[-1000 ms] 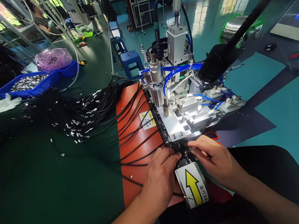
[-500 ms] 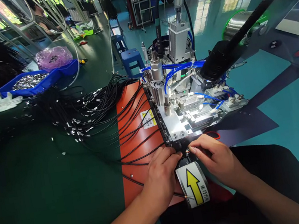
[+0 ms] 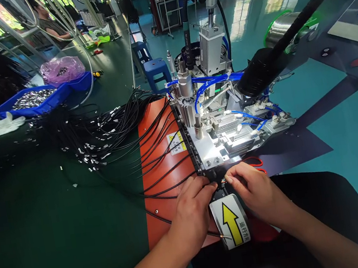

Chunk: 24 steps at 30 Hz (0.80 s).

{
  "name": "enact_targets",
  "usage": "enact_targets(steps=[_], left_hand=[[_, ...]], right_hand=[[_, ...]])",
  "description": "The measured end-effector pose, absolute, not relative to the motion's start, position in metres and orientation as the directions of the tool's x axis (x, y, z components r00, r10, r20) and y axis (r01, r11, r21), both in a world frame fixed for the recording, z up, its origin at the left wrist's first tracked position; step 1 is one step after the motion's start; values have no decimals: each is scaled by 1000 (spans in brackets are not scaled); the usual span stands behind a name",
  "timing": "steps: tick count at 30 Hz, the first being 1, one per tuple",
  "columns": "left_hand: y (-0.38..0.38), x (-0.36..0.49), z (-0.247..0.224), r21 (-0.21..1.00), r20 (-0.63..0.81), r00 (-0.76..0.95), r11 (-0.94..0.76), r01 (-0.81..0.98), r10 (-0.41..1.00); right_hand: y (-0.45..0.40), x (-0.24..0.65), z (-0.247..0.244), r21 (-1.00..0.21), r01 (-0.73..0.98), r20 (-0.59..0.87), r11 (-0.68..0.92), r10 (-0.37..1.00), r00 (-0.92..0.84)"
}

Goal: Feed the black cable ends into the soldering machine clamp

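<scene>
My left hand (image 3: 192, 204) has its fingers pressed together at the near end of the machine's track, over the orange plate (image 3: 161, 173); a black cable seems to run under it. Opposite it, my right hand (image 3: 253, 188) pinches at a tiny bundle of fine wire ends (image 3: 223, 181) between the two hands. What exactly each hand's fingertips hold is too small to make out. Below them sits a rounded cover (image 3: 231, 220) with a yellow arrow. Several black cables lie across the orange plate, running into the track of the metal machine (image 3: 208, 145).
Bundled black cables (image 3: 88, 139) lie on the green table (image 3: 62, 234). Behind them are a blue tray (image 3: 61, 99) of small metal parts and a white glove (image 3: 3, 124). A thick black hose (image 3: 258, 74) and red-handled scissors (image 3: 254, 162) are at right. A person (image 3: 51, 25) sits far back.
The view has shifted slightly, and more of the red handles shows beside my right hand. Both hands stay in nearly the same place.
</scene>
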State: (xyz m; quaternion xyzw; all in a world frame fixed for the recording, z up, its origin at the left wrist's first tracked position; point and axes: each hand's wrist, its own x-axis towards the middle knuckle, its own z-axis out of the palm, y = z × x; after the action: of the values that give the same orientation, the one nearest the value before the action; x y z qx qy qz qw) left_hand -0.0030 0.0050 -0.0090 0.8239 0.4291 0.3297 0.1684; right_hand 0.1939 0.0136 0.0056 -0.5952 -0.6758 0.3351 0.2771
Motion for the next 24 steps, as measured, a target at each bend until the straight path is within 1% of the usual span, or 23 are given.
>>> enact_targets(steps=[3, 8, 10, 13, 17, 20, 24], left_hand=[[6, -3, -8, 549, 401, 425, -584, 598, 812], [5, -3, -7, 544, 399, 423, -581, 605, 814], [5, -3, -7, 541, 389, 425, -576, 613, 817], [5, -3, -8, 530, 379, 429, -572, 626, 820], [3, -3, -7, 505, 387, 422, -572, 647, 820], [1, -5, -3, 492, 346, 436, -556, 670, 831], [2, -13, 6, 479, 312, 458, -554, 681, 832]], right_hand=[[14, 195, 6, -797, 603, -113, -22, 987, -113], [14, 202, 2, -821, 514, -335, -249, 939, -80], [14, 203, 1, -835, 478, -365, -274, 924, -109], [13, 201, 3, -858, 468, -318, -212, 935, -160], [13, 196, 6, -854, 498, -260, -152, 953, -155], [14, 196, 5, -849, 517, -227, -107, 959, -173], [14, 196, 2, -823, 568, -147, -17, 972, -184]])
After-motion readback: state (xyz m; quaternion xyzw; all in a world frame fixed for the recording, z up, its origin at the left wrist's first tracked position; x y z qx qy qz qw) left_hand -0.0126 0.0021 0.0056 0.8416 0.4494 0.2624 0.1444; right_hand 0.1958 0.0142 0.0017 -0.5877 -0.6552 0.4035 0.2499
